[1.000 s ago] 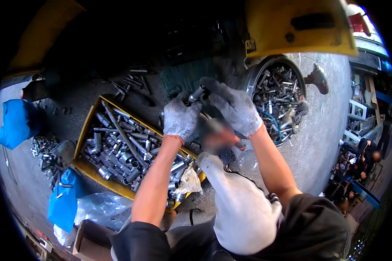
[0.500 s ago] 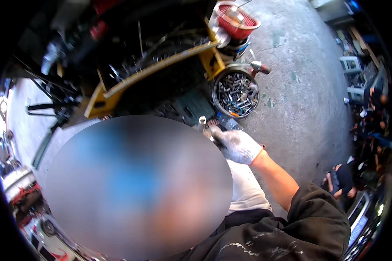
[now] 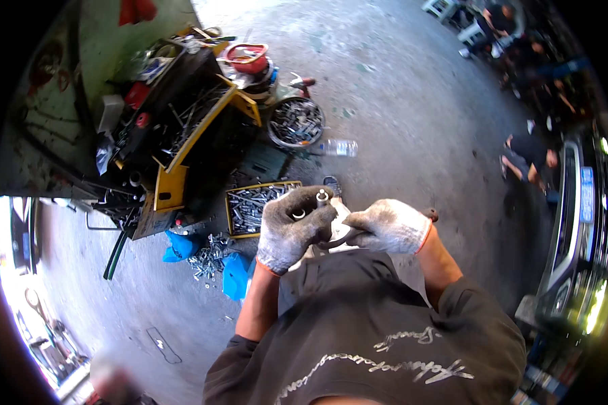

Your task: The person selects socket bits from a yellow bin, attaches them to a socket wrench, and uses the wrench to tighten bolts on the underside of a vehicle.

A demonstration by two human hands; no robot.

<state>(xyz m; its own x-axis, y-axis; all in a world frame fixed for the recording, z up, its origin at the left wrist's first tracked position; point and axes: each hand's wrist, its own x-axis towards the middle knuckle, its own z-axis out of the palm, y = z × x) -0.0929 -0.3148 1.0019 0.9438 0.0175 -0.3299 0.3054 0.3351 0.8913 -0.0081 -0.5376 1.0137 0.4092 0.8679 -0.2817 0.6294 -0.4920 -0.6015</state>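
Note:
My left hand, in a grey-and-white work glove, is closed around a small metal cylinder that points up; its exact kind is unclear. A metal ring shows beside the fingers. Just to the right, my right hand, gloved too, grips a dark curved rod whose tip reaches under the left fingers. Behind the right wrist a brown rounded end sticks out; whether it belongs to the rod I cannot tell. Both hands are in front of my body.
A yellow-edged tray of bolts lies beyond my left hand, near loose bolts and blue bags. Farther off are a round basin of metal parts, a plastic bottle and a cluttered yellow-framed bench. People sit at the right.
The view has swung, so bench and basin appear farther left and smaller. My left hand, unseen before, now shows beside the right. The bolt tray and blue bags have come into view.

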